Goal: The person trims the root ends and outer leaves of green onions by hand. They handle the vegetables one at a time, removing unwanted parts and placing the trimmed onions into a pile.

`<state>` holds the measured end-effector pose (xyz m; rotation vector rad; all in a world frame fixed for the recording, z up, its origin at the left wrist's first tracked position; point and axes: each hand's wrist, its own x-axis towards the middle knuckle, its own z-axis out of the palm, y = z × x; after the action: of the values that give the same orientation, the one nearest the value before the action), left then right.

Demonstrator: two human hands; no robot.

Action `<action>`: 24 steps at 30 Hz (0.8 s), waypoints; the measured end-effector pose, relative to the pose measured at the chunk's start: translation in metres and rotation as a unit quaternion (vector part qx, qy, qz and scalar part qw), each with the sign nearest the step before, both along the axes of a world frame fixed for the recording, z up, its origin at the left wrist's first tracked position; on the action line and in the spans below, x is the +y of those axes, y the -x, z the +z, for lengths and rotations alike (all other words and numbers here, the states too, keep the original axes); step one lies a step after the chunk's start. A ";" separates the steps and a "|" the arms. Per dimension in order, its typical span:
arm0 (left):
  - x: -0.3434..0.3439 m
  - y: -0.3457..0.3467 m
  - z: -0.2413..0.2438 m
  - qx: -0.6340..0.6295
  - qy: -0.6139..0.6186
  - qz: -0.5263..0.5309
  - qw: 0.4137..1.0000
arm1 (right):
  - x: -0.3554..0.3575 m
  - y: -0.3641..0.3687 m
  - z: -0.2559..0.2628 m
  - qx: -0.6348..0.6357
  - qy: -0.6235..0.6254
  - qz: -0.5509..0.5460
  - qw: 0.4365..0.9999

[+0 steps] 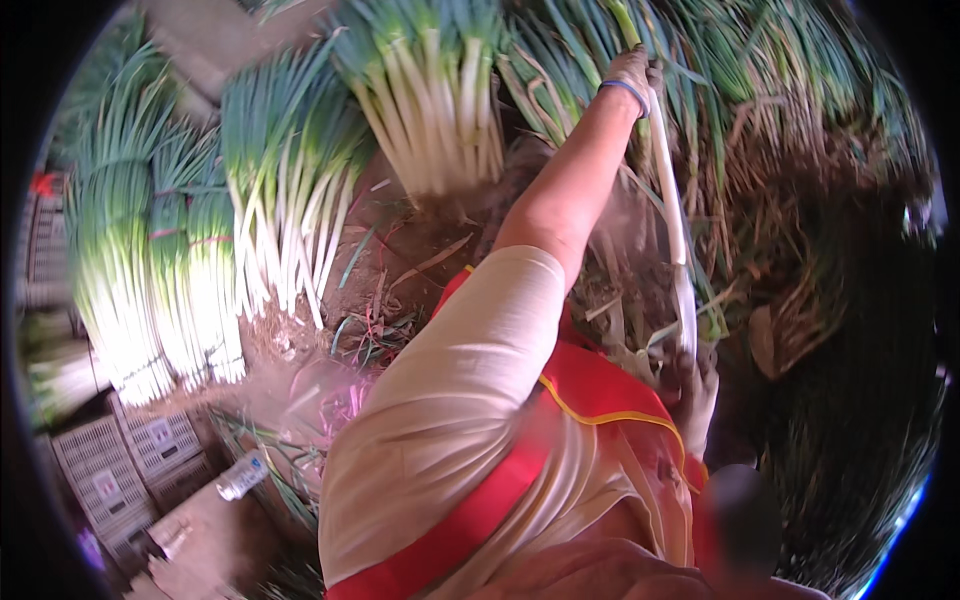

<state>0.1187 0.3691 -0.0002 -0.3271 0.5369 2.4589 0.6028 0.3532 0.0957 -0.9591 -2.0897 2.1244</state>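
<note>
My left hand [634,73], with a blue band at the wrist, is stretched out far in front of me. It grips a long Welsh onion [666,165] where the white shank turns green. The shank slants down towards my body. At its lower end is a pale, shiny strip [685,304]; whether this is peeled skin or a blade I cannot tell. My right hand [696,397] is closed around the strip's lower end, close to my red apron [607,382], its fingers blurred and partly hidden. Loose dry sheaths [615,315] hang or lie just left of the strip.
Cleaned onions [431,112] stand upright ahead, with another bunch [289,172] beside them. Tied bundles [120,285] stand at the left. Untrimmed onions [780,82] with dry leaves are heaped at the right. Plastic crates [105,480] and a bottle [242,475] are at lower left.
</note>
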 end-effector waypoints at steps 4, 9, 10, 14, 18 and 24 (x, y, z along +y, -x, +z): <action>-0.048 0.038 0.029 0.116 -0.082 0.005 0.990 | 0.013 -0.035 -0.026 0.063 0.080 -0.171 0.980; -0.111 0.103 0.050 0.180 -0.100 0.025 0.978 | 0.061 -0.009 -0.076 0.126 -0.404 0.161 0.892; -0.133 0.103 0.059 0.206 -0.058 0.033 0.976 | 0.063 -0.011 -0.087 0.092 -0.351 0.159 0.918; -0.226 0.116 0.063 0.285 0.127 0.069 0.948 | 0.052 0.007 -0.115 0.037 -0.240 0.122 0.962; -0.271 0.144 0.021 0.293 0.267 0.080 0.914 | 0.026 0.036 -0.106 -0.074 0.005 -0.010 0.997; -0.286 0.187 -0.085 0.275 0.545 0.173 0.773 | 0.032 0.043 -0.128 -0.098 -0.042 -0.003 0.994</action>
<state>-0.0680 0.0834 -0.0853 -0.1231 2.3446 2.2426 0.5603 0.3851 -0.0319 -1.2062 -2.2395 1.9938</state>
